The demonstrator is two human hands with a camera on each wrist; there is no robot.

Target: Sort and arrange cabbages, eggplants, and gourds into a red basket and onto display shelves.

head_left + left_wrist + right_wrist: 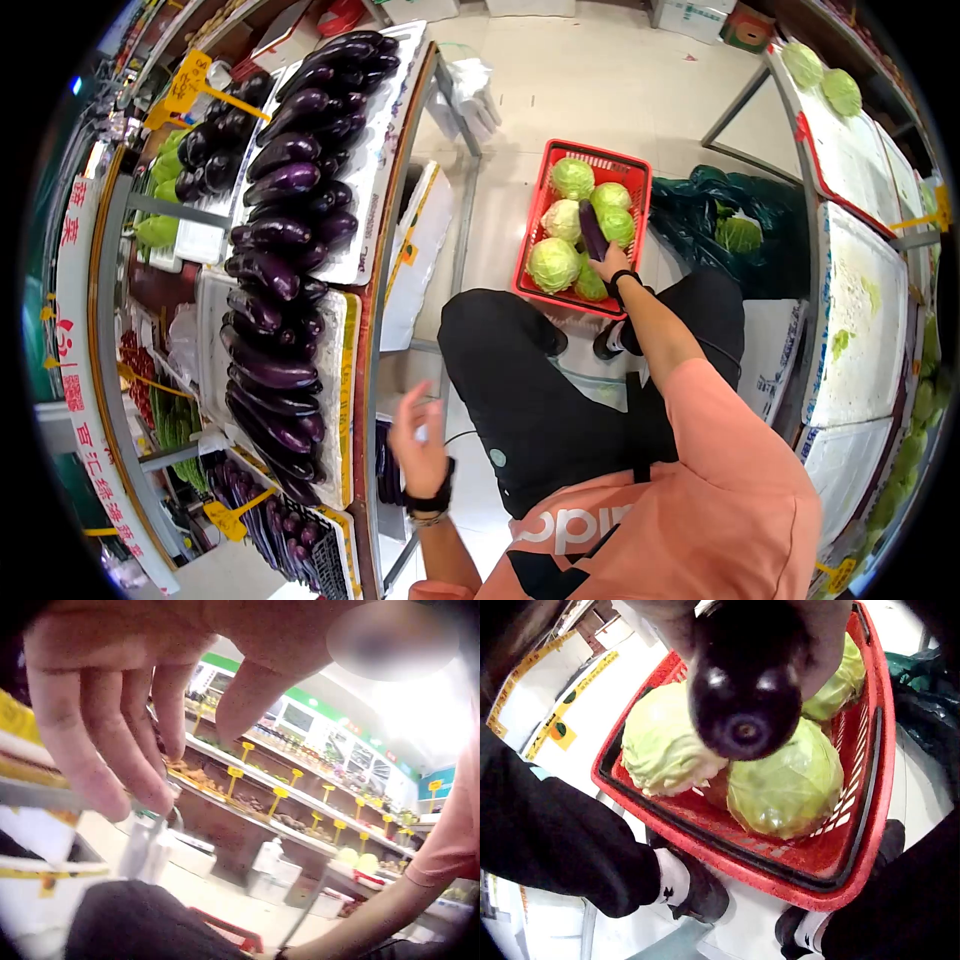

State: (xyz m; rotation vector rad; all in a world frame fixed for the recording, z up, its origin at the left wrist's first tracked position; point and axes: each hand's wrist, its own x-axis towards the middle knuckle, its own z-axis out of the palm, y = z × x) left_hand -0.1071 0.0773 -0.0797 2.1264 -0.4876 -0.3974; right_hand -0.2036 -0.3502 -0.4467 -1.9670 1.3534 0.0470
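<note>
My right hand grips a dark purple eggplant near one end, above the red plastic basket. In the right wrist view, the rounded tip of the eggplant points at the camera, with fingers on both sides of it. Several pale green cabbages fill the basket, which stands on the floor before my feet. Beside the left display table, my left hand is raised with its fingers loosely bent and holds nothing. The left wrist view shows those fingers hanging apart.
Rows of eggplants lie on white foam trays along the left table. Right of the basket, a dark green plastic bag holds a cabbage. White foam boxes line the right stand, with two cabbages at its far end.
</note>
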